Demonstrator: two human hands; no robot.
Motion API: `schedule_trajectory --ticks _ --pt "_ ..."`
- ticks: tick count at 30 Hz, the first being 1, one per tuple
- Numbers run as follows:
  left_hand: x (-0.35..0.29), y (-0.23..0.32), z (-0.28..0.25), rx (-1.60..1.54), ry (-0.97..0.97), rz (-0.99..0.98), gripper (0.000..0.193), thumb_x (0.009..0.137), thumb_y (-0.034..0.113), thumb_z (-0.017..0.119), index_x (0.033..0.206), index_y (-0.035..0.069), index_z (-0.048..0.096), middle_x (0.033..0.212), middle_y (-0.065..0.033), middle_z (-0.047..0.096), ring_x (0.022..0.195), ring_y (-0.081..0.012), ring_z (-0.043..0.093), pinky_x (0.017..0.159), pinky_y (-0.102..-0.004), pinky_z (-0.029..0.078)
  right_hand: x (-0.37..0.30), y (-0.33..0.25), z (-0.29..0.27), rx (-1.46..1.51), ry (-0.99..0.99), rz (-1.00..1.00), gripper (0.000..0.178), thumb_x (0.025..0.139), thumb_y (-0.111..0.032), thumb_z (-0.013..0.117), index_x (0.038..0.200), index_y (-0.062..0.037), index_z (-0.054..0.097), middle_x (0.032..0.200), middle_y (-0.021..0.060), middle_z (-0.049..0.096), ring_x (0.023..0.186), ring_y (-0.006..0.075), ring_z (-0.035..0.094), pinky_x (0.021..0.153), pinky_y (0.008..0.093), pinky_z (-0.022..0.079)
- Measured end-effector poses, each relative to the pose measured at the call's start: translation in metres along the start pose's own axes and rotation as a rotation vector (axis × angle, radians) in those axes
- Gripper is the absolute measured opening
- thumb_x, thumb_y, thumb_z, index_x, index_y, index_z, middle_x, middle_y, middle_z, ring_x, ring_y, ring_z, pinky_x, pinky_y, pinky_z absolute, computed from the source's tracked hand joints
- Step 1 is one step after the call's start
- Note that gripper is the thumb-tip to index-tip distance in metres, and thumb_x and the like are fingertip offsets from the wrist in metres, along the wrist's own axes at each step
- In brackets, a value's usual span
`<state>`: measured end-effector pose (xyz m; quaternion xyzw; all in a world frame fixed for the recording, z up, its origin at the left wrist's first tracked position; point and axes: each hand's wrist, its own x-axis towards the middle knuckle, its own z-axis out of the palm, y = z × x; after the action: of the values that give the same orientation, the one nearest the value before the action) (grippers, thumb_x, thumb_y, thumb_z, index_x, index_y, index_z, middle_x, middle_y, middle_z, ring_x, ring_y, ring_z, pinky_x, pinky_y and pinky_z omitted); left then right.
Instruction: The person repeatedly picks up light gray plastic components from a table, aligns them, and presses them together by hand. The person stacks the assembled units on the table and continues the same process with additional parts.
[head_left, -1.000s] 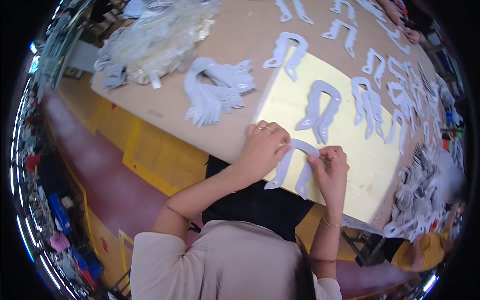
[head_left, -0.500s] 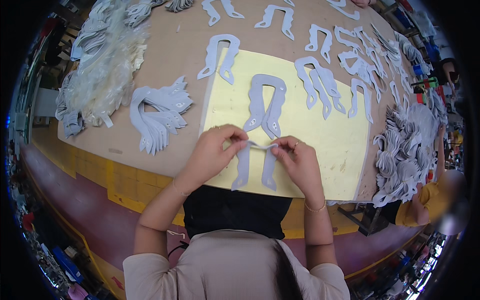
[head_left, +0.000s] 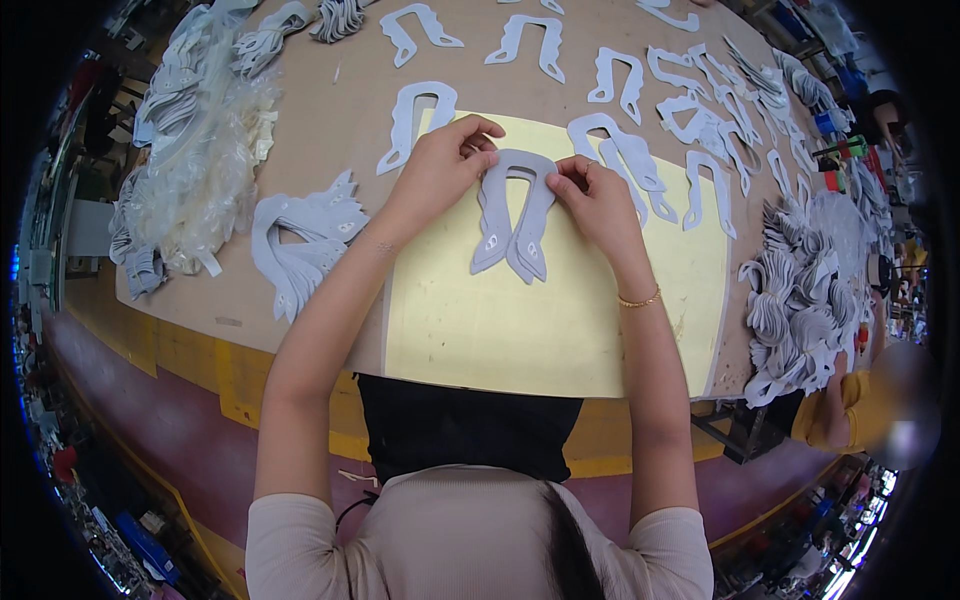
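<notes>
Both my hands are at the curved top of a grey U-shaped fabric piece [head_left: 494,215], which lies over another like it on a yellow board [head_left: 500,335]. My left hand [head_left: 450,165] pinches its upper left corner between thumb and fingers. At the upper right corner, my right hand [head_left: 598,200] has thumb and fingers closed on the edge. The piece's two legs point toward me, with small pale marks near their pointed ends. How much of the lower piece sits under it is mostly hidden.
A fanned stack of grey pieces [head_left: 300,240] lies left of the board. Clear plastic bags [head_left: 205,170] and bundles are farther left. Several single pieces [head_left: 527,42] are spread across the brown table [head_left: 340,130]. Heaped bundles [head_left: 800,300] line the right edge, near a person in yellow [head_left: 835,410].
My hands have moved away from me, carrying the U-shaped piece from the board's near edge onto the one lying farther up. My arms are now stretched out more.
</notes>
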<state>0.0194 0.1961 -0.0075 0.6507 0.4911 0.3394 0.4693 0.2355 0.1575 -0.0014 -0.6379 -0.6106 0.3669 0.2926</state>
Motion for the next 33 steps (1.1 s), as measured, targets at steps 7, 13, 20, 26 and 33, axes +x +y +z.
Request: schedule_trajectory --ticks 7,13,20,26,33 --pt "-0.060 0.015 -0.042 0.383 0.237 0.246 0.038 0.087 0.018 0.072 0.123 0.009 0.066 0.108 -0.0051 0.065 0.090 -0.0174 0.060 0.080 -0.0306 0.049 -0.034 -0.009 -0.003 -0.055 0.154 -0.157 0.029 0.086 -0.014 0.075 0.111 -0.0011 0.069 0.092 0.0039 0.058 0.070 0.0123 0.052 0.067 0.0263 0.046" --pt "-0.160 -0.031 -0.131 0.669 0.816 -0.391 0.049 0.088 0.031 0.074 0.125 0.000 0.065 0.107 -0.0138 0.064 0.091 -0.0219 0.061 0.082 -0.0316 0.049 -0.086 0.008 -0.014 -0.010 0.075 -0.095 0.021 0.089 -0.011 0.070 0.108 -0.0021 0.070 0.091 0.0065 0.061 0.072 0.0148 0.056 0.065 0.0279 0.046" --pt "-0.181 -0.069 -0.152 0.392 0.783 -0.351 0.043 0.084 0.025 0.080 0.115 -0.003 0.068 0.089 -0.0096 0.065 0.076 -0.0176 0.057 0.072 -0.0317 0.050 -0.105 0.003 0.006 0.053 0.070 -0.083 0.016 0.089 -0.010 0.069 0.102 -0.0009 0.071 0.090 0.0079 0.062 0.075 0.0157 0.061 0.066 0.0282 0.047" --pt "-0.160 -0.057 -0.150 0.513 0.838 -0.336 0.040 0.083 0.020 0.079 0.114 -0.002 0.069 0.089 -0.0106 0.066 0.078 -0.0179 0.059 0.072 -0.0317 0.049 -0.114 0.006 0.009 0.028 0.084 -0.152 0.013 0.089 -0.008 0.068 0.100 -0.0011 0.070 0.090 0.0097 0.064 0.075 0.0197 0.062 0.068 0.0312 0.049" --pt "-0.161 -0.097 -0.160 0.700 0.781 -0.193 0.028 0.088 0.020 0.074 0.102 -0.003 0.069 0.093 -0.0163 0.067 0.081 -0.0278 0.061 0.077 -0.0387 0.049 -0.115 0.020 0.011 -0.152 0.117 -0.283 0.012 0.090 -0.016 0.068 0.099 -0.0078 0.071 0.087 0.0068 0.063 0.080 0.0239 0.061 0.080 0.0362 0.044"
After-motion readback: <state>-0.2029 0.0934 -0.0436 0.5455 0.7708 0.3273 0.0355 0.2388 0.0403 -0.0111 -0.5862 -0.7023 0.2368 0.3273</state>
